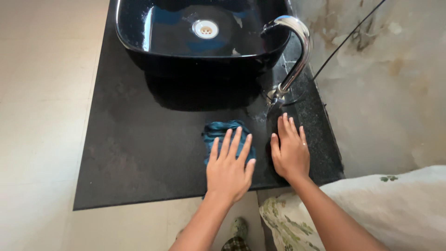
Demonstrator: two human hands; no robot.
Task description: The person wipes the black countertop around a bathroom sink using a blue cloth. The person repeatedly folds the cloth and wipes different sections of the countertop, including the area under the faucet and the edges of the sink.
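Note:
A crumpled teal cloth lies on the black stone counter in front of the basin. My left hand presses flat on its near part, fingers spread. To its right, my right hand rests flat on the bare counter, fingers together and pointing at the tap's base. Neither hand grips anything.
A glossy black basin with a metal drain stands at the back of the counter. A curved chrome tap rises at its right. A stained wall with a thin black cable runs along the right. Pale floor tiles lie left.

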